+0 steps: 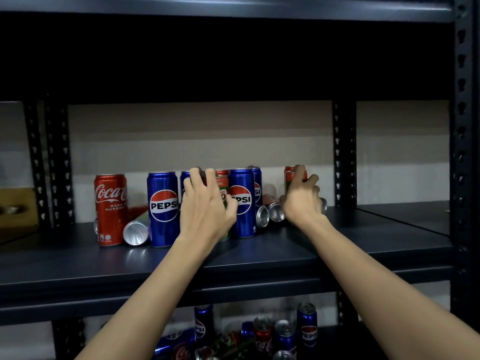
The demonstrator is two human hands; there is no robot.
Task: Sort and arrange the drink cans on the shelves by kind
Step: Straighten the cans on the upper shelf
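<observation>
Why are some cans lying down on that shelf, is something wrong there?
Yes, several cans lie on their sides: one between the upright Coca-Cola can and a Pepsi can, and two more near the right hand. Kinds are also mixed, with a green can among the Pepsi cans.

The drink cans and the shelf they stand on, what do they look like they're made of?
Drink cans: likely thin aluminium, glossy printed walls; the tipped can shows a bare silvery end.
Shelf: probably painted steel, dark satin, with soft reflections; the punched upright suggests metal racking.
</observation>
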